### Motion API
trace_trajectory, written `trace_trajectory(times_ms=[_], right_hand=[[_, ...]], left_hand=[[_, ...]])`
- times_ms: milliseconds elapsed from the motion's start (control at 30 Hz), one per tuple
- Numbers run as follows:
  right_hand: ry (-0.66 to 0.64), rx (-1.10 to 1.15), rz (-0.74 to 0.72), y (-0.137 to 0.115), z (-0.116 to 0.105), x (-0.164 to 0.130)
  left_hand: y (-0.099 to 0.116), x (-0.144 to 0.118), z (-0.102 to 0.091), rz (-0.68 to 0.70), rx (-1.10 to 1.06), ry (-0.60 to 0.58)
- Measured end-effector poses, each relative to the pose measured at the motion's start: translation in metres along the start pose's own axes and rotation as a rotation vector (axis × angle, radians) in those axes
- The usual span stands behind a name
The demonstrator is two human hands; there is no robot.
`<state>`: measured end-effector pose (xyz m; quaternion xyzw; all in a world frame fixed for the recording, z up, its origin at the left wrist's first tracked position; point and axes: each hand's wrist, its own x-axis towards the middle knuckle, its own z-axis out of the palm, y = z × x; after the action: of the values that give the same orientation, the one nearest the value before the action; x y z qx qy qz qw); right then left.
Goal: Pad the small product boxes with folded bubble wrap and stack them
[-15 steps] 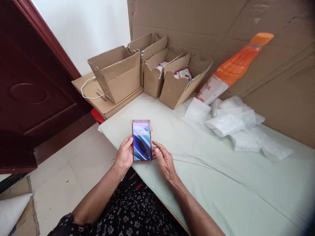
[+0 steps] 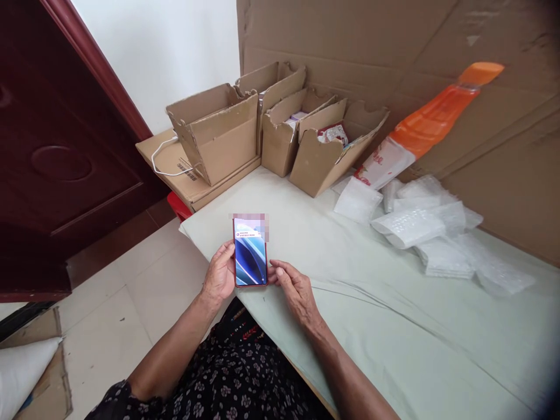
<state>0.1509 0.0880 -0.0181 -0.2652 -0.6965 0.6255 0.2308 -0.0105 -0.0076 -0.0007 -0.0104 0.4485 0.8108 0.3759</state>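
Note:
A red-cased phone [image 2: 249, 255] with a lit blue screen stands upright at the near corner of the table [image 2: 394, 344], which is covered in pale green cloth. My left hand [image 2: 220, 274] grips the phone's left edge and lower end. My right hand [image 2: 294, 290] rests on the cloth, with its fingertips touching the phone's lower right corner.
Several torn-open cardboard boxes [image 2: 315, 149] stand at the table's far end, one on a flat carton [image 2: 175, 169] with a white cable [image 2: 164, 160]. Bubble-wrap pouches [image 2: 420, 224] lie at right below an orange-and-white packet [image 2: 420, 131]. Cardboard sheets line the wall. A dark red door [image 2: 56, 157] stands left.
The view has shifted slightly, so everything sits a little further right. Both hands and the phone keep the same hold.

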Motion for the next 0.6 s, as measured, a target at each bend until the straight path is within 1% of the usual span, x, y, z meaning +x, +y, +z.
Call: trace_trajectory(times_ms=[167, 233, 300, 367, 433, 533, 600], right_hand=[[0.002, -0.024, 0.016, 0.0, -0.001, -0.001], [-0.002, -0.029, 0.014, 0.0, -0.002, -0.001], [-0.003, -0.032, 0.007, 0.001, -0.003, -0.001], [-0.001, -0.032, 0.007, 0.001, -0.004, 0.0], [0.002, -0.028, 0.014, 0.001, -0.004, 0.0], [0.006, -0.019, 0.023, 0.002, -0.005, 0.001], [0.011, -0.015, 0.021, 0.002, -0.005, 0.001]], left_hand=[[0.005, 0.004, -0.008, 0.013, 0.019, 0.034], [0.012, 0.006, -0.015, 0.023, 0.024, 0.058], [0.025, 0.011, -0.024, 0.04, 0.028, 0.095], [0.044, 0.018, -0.034, 0.065, 0.039, 0.142], [0.067, 0.029, -0.045, 0.095, 0.06, 0.194], [0.109, 0.054, -0.056, 0.137, 0.102, 0.276], [0.138, 0.075, -0.058, 0.155, 0.127, 0.333]])
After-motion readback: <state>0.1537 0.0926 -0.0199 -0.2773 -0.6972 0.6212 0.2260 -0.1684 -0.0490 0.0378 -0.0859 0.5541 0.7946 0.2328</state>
